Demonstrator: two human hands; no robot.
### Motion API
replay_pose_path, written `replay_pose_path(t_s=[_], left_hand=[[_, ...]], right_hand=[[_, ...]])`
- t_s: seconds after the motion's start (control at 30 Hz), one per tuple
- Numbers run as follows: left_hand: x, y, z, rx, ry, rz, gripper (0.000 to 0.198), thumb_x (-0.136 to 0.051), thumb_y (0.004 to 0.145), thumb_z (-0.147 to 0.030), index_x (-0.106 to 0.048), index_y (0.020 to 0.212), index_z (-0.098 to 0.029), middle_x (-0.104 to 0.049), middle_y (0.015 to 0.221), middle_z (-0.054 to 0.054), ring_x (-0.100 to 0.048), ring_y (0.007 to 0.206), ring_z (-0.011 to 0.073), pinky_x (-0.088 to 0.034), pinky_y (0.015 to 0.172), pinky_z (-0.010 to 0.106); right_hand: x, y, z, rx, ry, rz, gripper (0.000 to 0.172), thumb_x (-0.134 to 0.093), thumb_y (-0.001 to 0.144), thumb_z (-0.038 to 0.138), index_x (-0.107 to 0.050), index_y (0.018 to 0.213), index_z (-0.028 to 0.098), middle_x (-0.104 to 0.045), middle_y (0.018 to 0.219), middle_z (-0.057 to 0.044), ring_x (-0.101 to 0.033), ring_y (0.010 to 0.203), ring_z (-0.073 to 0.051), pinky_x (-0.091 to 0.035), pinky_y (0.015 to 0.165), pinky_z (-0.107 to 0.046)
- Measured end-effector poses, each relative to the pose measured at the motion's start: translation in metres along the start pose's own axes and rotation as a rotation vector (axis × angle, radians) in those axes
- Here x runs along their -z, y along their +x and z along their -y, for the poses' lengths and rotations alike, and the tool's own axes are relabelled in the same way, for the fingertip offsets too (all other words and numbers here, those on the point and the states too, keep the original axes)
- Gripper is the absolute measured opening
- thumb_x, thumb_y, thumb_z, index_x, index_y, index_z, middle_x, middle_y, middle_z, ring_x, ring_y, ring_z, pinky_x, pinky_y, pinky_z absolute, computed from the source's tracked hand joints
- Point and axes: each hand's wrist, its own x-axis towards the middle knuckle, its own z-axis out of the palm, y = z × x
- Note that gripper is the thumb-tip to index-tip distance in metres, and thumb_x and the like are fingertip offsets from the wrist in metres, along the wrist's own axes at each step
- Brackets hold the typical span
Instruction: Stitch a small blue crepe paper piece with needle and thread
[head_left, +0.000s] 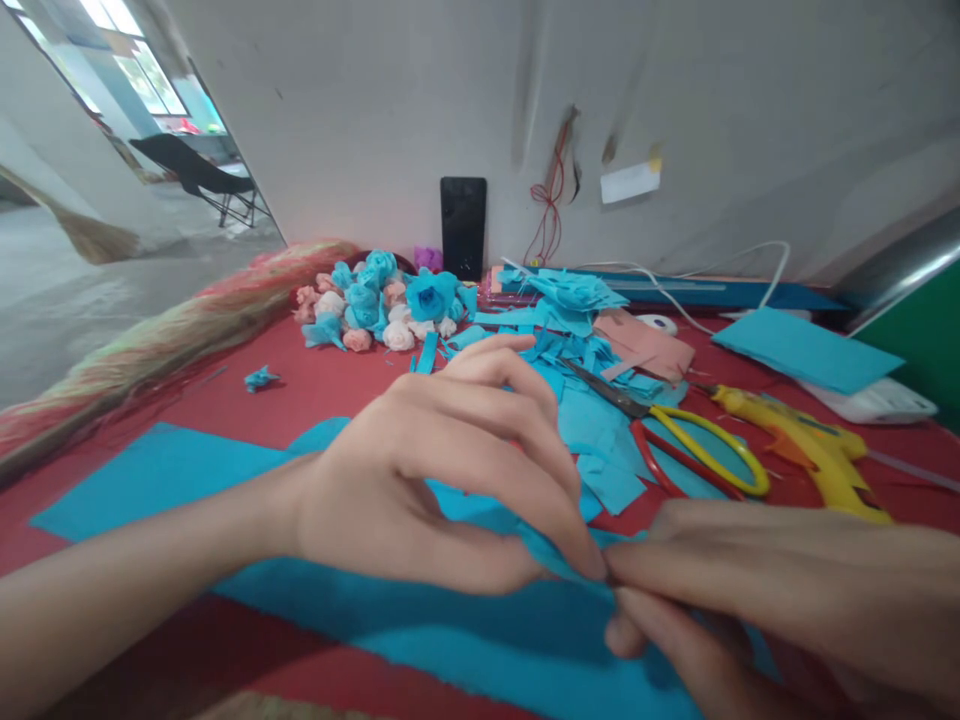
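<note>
Paper-flower making, partway: I count a heap of finished blue and pink paper roses (pixel 379 300) on the red worktop (pixel 315 385).
My left hand (pixel 442 480) and right hand (pixel 757 590) meet, both pinching one unrolled blue crepe-paper strip (pixel 559 555); the large blue paper sheet (pixel 180 470) lies uncut.

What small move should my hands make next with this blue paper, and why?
Probably roll the pinched edge a little further. Both the left hand and the right hand pinch the same bit of blue paper at their fingertips, and finished paper roses sit piled behind.
</note>
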Motion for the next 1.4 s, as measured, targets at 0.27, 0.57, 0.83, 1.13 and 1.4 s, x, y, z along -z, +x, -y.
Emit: replay_pose_path(t_s=[0.27,0.57,0.83,1.13,1.4], left_hand=[[0.001,-0.002,0.0,-0.034,-0.008,0.003,0.003,-0.063,0.072,-0.019,-0.061,0.071,-0.02,-0.067,0.068,-0.002,-0.059,0.069,0.0114,-0.047,0.075,0.027],[-0.003,-0.006,-0.001,0.082,0.002,-0.057,0.008,-0.065,0.071,-0.019,-0.061,0.078,-0.02,-0.065,0.07,-0.006,-0.06,0.069,0.0089,-0.044,0.087,0.029],[-0.005,-0.005,-0.001,0.075,-0.056,-0.106,0.01,-0.067,0.066,-0.012,-0.062,0.073,-0.017,-0.065,0.067,-0.004,-0.059,0.066,0.0093,-0.046,0.072,0.026],[-0.005,0.003,0.001,0.089,-0.188,-0.082,0.004,-0.066,0.068,-0.017,-0.063,0.071,-0.015,-0.066,0.062,0.003,-0.056,0.058,0.0131,-0.044,0.073,0.034],[-0.006,0.001,-0.007,0.169,-0.186,-0.157,0.003,-0.067,0.064,-0.01,-0.065,0.067,-0.009,-0.065,0.06,0.006,-0.053,0.059,0.0125,-0.043,0.069,0.031]], right_hand=[[-0.004,0.001,0.001,-0.024,-0.04,-0.012,0.031,-0.042,0.086,0.029,-0.063,0.065,0.02,-0.056,0.051,0.003,-0.05,0.04,-0.004,-0.036,0.033,-0.009],[-0.002,-0.002,0.011,0.031,-0.243,-0.172,0.02,-0.048,0.078,0.026,-0.062,0.064,0.023,-0.059,0.059,0.004,-0.055,0.046,-0.007,-0.036,0.031,-0.015],[-0.001,0.003,0.011,0.069,-0.243,-0.135,0.015,-0.048,0.074,0.022,-0.061,0.069,0.02,-0.062,0.066,0.002,-0.057,0.053,-0.008,-0.038,0.033,-0.016],[0.001,-0.002,0.01,-0.065,-0.198,-0.107,0.012,-0.054,0.072,0.014,-0.058,0.078,0.023,-0.064,0.07,0.005,-0.059,0.051,-0.01,-0.035,0.035,-0.021],[-0.005,0.004,0.003,-0.155,0.132,-0.125,0.022,-0.053,0.07,0.005,-0.057,0.08,0.024,-0.063,0.067,0.01,-0.059,0.055,-0.005,-0.046,0.05,-0.007]])
